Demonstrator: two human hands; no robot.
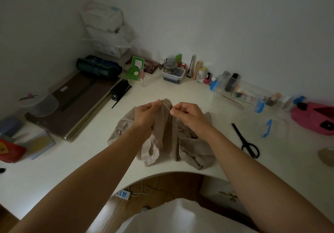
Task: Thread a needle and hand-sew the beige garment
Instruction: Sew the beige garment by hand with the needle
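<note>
Obliquely over garment (pixel 168 135), needle (pixel 166 106) from right hand (pixel 191 116) toward left hand (pixel 146 114)

I've got a white desk (pixel 54 169) in view, its near edge cut in a curve. The beige garment (pixel 168 142) lies crumpled on it, below both hands. Out to the right of the right hand (pixel 191 115), black scissors (pixel 247 140) lie flat, apart from the cloth. Beyond and left of the left hand (pixel 146 113), a black stapler (pixel 120 89) sits beside a stack of brown boards (pixel 77 102). Past the hands, a clear lidded box (pixel 173 74) and a row of small bottles (pixel 216 81) stand along the wall.
</note>
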